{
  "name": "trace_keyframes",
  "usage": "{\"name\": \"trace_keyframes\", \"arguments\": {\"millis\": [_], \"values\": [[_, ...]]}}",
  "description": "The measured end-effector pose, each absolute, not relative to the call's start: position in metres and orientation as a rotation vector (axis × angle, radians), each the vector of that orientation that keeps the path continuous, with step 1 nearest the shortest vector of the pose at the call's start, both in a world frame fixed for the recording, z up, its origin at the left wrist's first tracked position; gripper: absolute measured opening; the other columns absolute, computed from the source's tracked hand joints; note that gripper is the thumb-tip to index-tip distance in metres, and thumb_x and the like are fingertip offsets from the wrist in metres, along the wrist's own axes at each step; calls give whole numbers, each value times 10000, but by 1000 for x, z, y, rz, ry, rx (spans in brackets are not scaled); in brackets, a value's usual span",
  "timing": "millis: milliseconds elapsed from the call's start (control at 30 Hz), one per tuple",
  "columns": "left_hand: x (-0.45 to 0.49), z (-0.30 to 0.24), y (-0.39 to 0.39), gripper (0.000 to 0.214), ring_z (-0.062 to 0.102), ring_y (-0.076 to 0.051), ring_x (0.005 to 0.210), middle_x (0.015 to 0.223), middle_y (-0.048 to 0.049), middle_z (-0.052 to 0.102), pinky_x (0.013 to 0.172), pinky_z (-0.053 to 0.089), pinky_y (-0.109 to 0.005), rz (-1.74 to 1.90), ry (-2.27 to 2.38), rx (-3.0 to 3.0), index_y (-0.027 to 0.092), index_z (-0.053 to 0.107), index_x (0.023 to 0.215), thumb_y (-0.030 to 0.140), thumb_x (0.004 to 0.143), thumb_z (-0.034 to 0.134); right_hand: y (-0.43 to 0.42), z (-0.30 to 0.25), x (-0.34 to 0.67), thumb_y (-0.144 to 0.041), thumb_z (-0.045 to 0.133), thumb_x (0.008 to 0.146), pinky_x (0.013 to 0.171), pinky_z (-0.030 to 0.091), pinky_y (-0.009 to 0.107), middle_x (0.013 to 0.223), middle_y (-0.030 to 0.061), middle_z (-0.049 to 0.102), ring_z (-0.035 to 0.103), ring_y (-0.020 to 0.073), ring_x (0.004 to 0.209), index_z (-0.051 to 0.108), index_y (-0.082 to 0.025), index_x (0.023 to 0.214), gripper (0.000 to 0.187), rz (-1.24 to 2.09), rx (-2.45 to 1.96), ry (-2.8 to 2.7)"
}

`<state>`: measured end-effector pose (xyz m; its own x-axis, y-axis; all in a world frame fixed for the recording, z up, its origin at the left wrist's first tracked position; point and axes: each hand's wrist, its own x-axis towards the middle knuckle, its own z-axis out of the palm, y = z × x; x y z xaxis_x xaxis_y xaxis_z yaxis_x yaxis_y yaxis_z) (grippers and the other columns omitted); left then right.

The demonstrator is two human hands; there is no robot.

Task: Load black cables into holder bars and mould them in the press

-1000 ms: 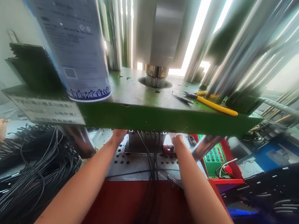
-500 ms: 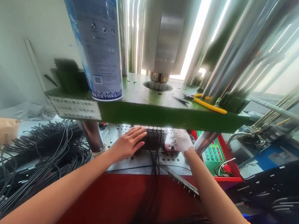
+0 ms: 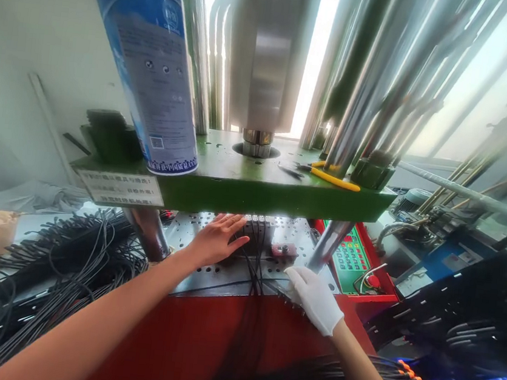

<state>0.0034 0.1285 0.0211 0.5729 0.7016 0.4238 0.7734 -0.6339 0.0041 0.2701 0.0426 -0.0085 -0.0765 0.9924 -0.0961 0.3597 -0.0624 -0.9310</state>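
Note:
My left hand (image 3: 218,239) is bare and open, its fingers stretched out flat beside and partly over a dark block mould (image 3: 255,230) under the green press plate. Several black cables (image 3: 254,266) run from the mould toward me over the front edge. My right hand (image 3: 314,297) wears a white glove. Its fingers are closed at a thin metal strip (image 3: 285,291) with small pins along it, at the front edge of the perforated bed plate (image 3: 206,279). The glove covers the strip's right part.
On the green press plate (image 3: 252,199) stand a blue spray can (image 3: 156,81) and yellow-handled pliers (image 3: 334,180). Steel columns (image 3: 145,232) flank the bed. A control panel (image 3: 350,253) with a red button is at right. Cable bundles (image 3: 89,263) lie left; orange-tipped cables (image 3: 415,379) lie lower right.
My right hand has come back from beside the mould to the metal strip at the front edge. My left hand stays at the mould. The view has shifted slightly right.

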Motion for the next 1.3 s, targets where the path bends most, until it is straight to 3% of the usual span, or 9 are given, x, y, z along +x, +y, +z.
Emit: {"name": "trace_keyframes", "arguments": {"millis": [200,400,533,667,967,1167,1300], "values": [[46,15,128,613,286,-211,1381,1482,-98,352,1153,225,-407,-543,-1265,-2616,155,358,1412,536,934,328,43,-34,270,-543,449,857,556,425,246,649,-8,568,513,132,547,595,-188,831,385,1158,-1436,-1499],[62,23,130,429,425,-225,1284,1375,-95,498,1118,272,-400,-479,-1346,-2555,177,527,1259,435,937,409,47,-42,274,-550,439,862,544,421,247,638,-11,577,520,134,530,598,-191,833,394,1179,-1407,-1507],[93,20,128,304,577,-240,1046,1104,-124,627,906,459,-369,-447,-1508,-2427,154,555,1173,291,945,408,45,-42,274,-532,431,877,550,409,241,627,-20,563,513,124,531,587,-192,788,384,1162,-1392,-1520],[113,8,134,262,624,-198,806,939,-101,631,687,517,-335,-397,-1705,-2292,91,548,1126,240,945,430,43,-38,275,-508,450,878,564,412,237,627,-23,566,519,121,544,596,-194,783,359,1155,-1398,-1541],[116,11,150,177,614,-138,730,858,-34,625,667,536,-302,-332,-1848,-2242,109,593,982,262,914,534,44,-40,277,-517,449,875,581,417,247,642,-12,589,523,130,561,612,-198,808,364,1140,-1431,-1589],[110,11,139,239,616,-147,763,1022,-84,606,656,538,-300,-349,-1878,-2155,107,544,1123,238,928,498,43,-44,277,-519,428,882,566,408,246,644,-8,590,527,132,566,604,-196,803,376,1132,-1424,-1598],[109,7,136,209,614,-144,753,975,-77,612,659,535,-294,-323,-1885,-2157,94,564,1072,227,920,512,45,-46,277,-529,438,873,558,397,248,639,-7,585,514,131,558,603,-195,790,382,1118,-1431,-1607]]}}
